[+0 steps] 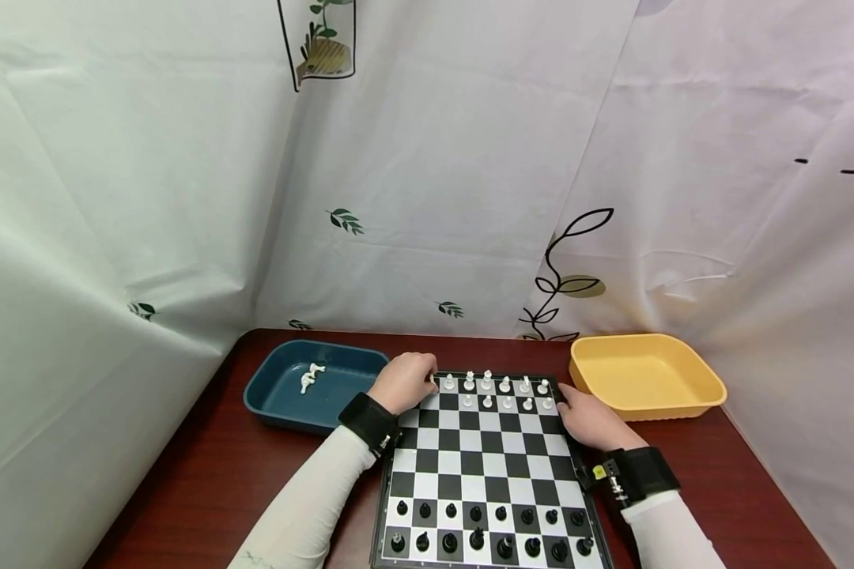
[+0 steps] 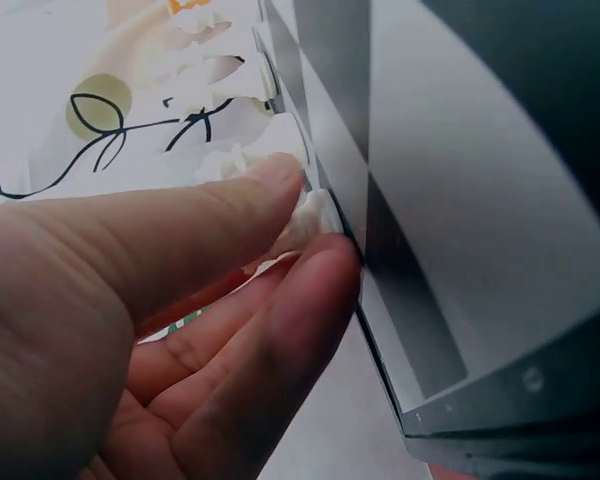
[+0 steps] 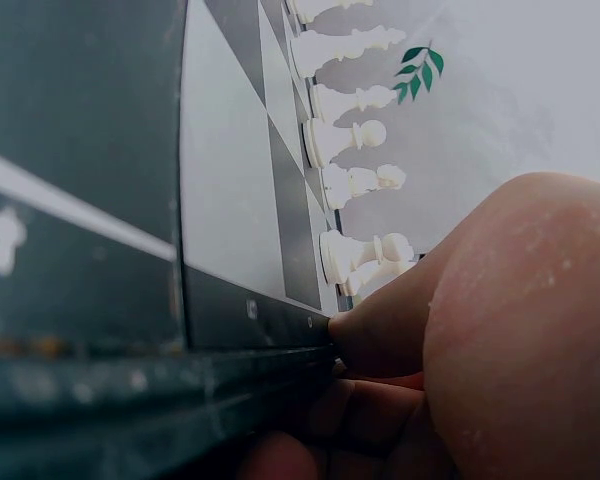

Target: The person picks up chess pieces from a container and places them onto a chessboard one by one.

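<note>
My left hand [image 1: 406, 382] is at the far left corner of the chessboard [image 1: 480, 442]. Between its thumb and fingertips it pinches a white chess piece [image 2: 308, 222], mostly covered, so its kind cannot be told; the piece is at the board's surface. My right hand [image 1: 593, 417] grips the board's right edge near the far corner, thumb [image 3: 380, 315] on the rim and fingers curled below. Several white chess pieces [image 1: 487, 380] stand along the far row, with white pawns [image 1: 508, 402] in front. Black chess pieces [image 1: 477, 539] fill the two near rows.
To the left, a blue tray [image 1: 270, 365] holds a few white chess pieces [image 1: 308, 382] lying down. A yellow tray [image 1: 648, 379] stands at the back right. All rest on a reddish-brown table [image 1: 256, 474], with a patterned white cloth [image 1: 427, 197] hanging behind.
</note>
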Tool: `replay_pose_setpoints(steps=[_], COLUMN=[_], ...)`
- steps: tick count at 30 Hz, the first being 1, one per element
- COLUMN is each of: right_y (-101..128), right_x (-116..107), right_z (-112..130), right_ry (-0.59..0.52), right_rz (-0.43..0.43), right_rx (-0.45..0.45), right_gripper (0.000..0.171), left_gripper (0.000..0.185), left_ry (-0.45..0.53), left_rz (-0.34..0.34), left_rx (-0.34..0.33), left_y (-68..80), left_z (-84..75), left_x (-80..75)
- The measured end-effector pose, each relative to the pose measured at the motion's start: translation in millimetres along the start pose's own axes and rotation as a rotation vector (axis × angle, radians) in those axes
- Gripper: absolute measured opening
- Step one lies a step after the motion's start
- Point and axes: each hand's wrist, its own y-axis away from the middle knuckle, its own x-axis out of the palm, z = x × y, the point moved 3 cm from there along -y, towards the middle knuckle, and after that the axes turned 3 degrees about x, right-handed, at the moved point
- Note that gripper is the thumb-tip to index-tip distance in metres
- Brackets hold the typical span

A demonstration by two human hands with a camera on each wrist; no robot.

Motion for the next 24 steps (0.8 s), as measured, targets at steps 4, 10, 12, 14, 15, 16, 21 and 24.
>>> replay_pose_setpoints(steps=[4,10,12,14,15,16,21,24], right_y=[0.3,0.0,-0.2,-0.3,-0.3,-0.4,-0.3,-0.4], right_x=[-0.1,-0.4,-0.4,-0.4,-0.4,-0.4,0.1,0.5], right_z=[0.2,-0.5,-0.8,-0.8,-0.8,-0.8,-0.6,-0.9], right_ry=[0.0,-0.004,-0.003,-0.003,-0.002,-0.002,-0.001,0.001], right_rz=[0.004,-0.001,0.0,0.002,0.002,0.002,0.006,0.008], right_rx=[0.009,0.008,0.011,0.015,0.017,0.018,0.023,0.025], right_gripper=[0.054,0.054,0.054,0.054,0.054,0.054,0.054,0.054], left_gripper=[0.01,0.01,0.01,0.01,0.01,0.01,0.011,0.009], left_ry=[0.009,-0.017,-0.024,-0.032,-0.036,-0.039,-0.036,-0.018], left_rz=[0.002,-0.022,-0.028,-0.037,-0.04,-0.045,-0.04,-0.024], left_rx=[0.009,0.025,0.026,0.028,0.029,0.03,0.026,0.013], left_y=[0.8,0.0,-0.3,-0.2,-0.2,0.1,0.6,0.6], left_z=[1.9,1.7,1.3,0.9,0.8,0.6,1.3,1.7], left_x=[0.4,1.3,1.7,1.8,2.0,2.0,2.8,2.8])
